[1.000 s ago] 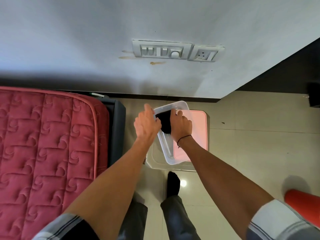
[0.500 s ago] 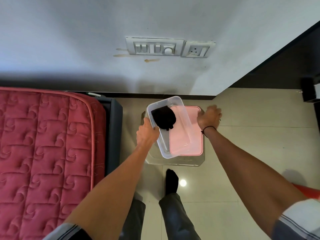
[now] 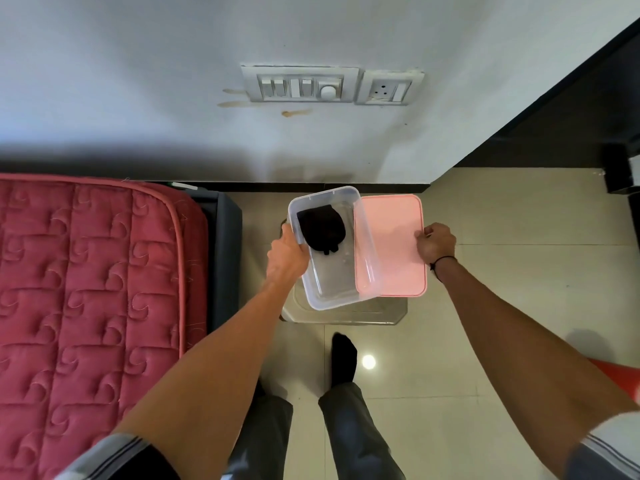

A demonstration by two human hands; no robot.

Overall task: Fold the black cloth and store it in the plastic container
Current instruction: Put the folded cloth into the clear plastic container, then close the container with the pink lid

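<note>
The folded black cloth (image 3: 321,229) lies inside the clear plastic container (image 3: 332,296), at its far end. My left hand (image 3: 287,254) grips the container's left wall. A pink lid (image 3: 389,244) sits to the right of the container, partly under its right rim. My right hand (image 3: 435,241) is closed on the lid's right edge. Container and lid rest on a small clear stool (image 3: 346,315).
A red quilted mattress (image 3: 86,289) on a dark bed frame fills the left side. The wall with switch plates (image 3: 299,85) is straight ahead. My feet stand on the tiled floor below the stool. A red object (image 3: 623,377) shows at the right edge.
My right hand left the cloth in the container, moved right and took the pink lid's edge. The lid slid out rightward from under the container. My left hand shifted to the container's left wall.
</note>
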